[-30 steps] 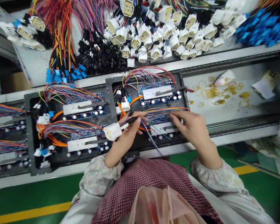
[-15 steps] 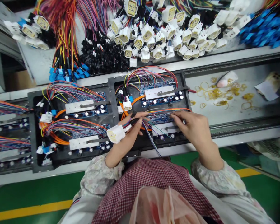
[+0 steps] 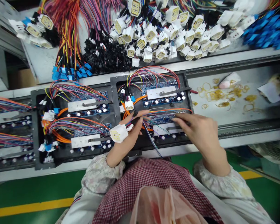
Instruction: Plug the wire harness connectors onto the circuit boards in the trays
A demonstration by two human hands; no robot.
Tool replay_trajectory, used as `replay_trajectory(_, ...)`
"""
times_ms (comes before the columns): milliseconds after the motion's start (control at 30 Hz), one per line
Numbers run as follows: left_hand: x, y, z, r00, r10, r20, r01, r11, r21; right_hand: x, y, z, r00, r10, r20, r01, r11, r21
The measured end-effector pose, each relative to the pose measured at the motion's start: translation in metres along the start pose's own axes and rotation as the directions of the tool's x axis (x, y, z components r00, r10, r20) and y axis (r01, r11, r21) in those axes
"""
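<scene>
My left hand point(image 3: 130, 132) is closed round a wire harness, whose white connector point(image 3: 119, 133) sticks out to the left over the back of the hand. From its fingertips several coloured wires fan out to the right and downward. Beneath them lies a blue circuit board point(image 3: 162, 119) with a white plate point(image 3: 162, 129) along its near side, in the right-hand black tray point(image 3: 115, 93). At the board's right end my right hand point(image 3: 198, 129) has thumb and forefinger pinched together; what is between the fingertips is too small to make out.
Another wired board point(image 3: 149, 90) lies behind, in the same tray. A second black tray point(image 3: 35, 124) with wired boards stands left. Heaps of white connectors point(image 3: 151, 34), blue connectors point(image 3: 268, 29) and wires cover the back shelf. Yellow rubber bands point(image 3: 214, 93) lie on the right.
The whole view has shifted slightly to the right. My right hand has moved a little to the right and turned at the wrist, still by the board's right end. My left hand keeps its hold.
</scene>
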State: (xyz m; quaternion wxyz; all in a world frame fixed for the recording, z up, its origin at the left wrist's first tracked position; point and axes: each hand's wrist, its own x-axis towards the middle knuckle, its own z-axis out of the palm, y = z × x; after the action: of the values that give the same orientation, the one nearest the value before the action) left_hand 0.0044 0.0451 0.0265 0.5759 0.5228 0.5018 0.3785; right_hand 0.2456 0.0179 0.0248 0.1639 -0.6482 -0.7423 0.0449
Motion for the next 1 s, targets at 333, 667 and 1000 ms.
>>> replay_trajectory(333,0.000,-0.003,0.000,0.999,-0.028,-0.034,0.026,0.997,-0.066,0.006,-0.033,0.014,0.991,-0.131,0.038,0.120,0.968,0.220)
replay_trajectory(667,-0.008,-0.007,-0.005,0.999,-0.047,0.001,0.047,0.998,-0.033,0.012,-0.030,0.037,0.987,-0.140,0.080,0.125,0.978,0.166)
replay_trajectory(1000,-0.008,-0.003,-0.007,0.999,-0.026,0.024,0.024,0.998,0.057,0.015,-0.030,0.036,0.982,-0.165,0.094,0.149,0.976,0.159)
